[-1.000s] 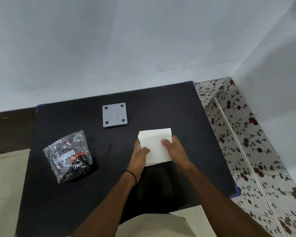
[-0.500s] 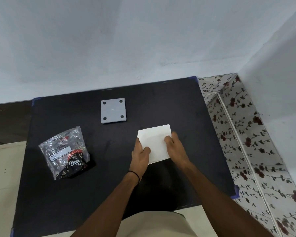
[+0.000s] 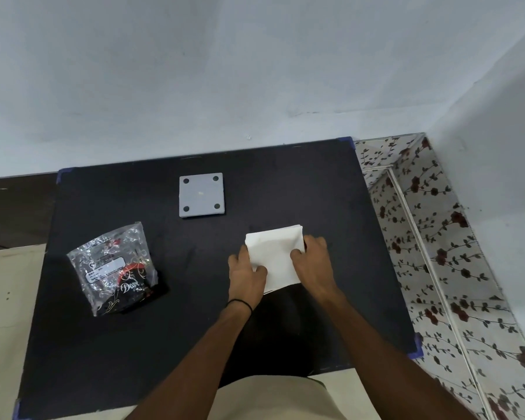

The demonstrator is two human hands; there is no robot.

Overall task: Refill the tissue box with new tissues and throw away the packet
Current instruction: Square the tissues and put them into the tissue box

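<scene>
White tissue stack [image 3: 275, 256] gripped at its sides by left hand [image 3: 246, 277] and right hand [image 3: 312, 265] | clear packet [image 3: 115, 268], script "Dove" or "Dave", on black desk [image 3: 255, 328] | grey four-hole plate [image 3: 202, 195] beyond.

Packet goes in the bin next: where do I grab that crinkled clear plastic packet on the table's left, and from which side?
Pinch the crinkled clear plastic packet at its far, see-through end, coming down from above. That end looks thin and empty, easy to pinch; the near end is dark and seems bulkier. The left hand is nearer.
</scene>
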